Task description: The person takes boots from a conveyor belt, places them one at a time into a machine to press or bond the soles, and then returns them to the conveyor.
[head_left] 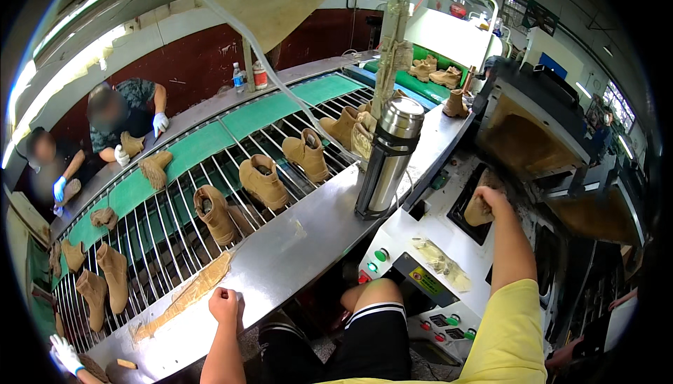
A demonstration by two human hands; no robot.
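Fingers of our right hand (493, 204) are closed around a tan shoe (478, 210), gripping it from its right side. That shoe lies under the palm and to the left of it, within the black tray (457, 211) of the white machine (394, 235). Its long axis slants from upper right to lower left, roughly along the tray. The hand hides part of it, so we cannot tell whether it is resting flat or slightly lifted. Our right hand is plainly the nearer one; our left hand (224, 305) is well apart, its fingers curled into a loose fist with nothing showing in them, at the near edge of the steel ledge (280, 265), just beside a strip of tape (188, 296).

Between our hands, a flask (391, 158) stands upright on the ledge, in the way of a straight path from the shoe to the rack (172, 240). Beyond the tray, to its upper right, hangs a raised lid (536, 139), with a second lid (594, 217) further right. Across the ledge, three boots (263, 182) stand in a row on the bars. At far left, a co-worker's gloved hand (160, 124) is over the green strip's far side.
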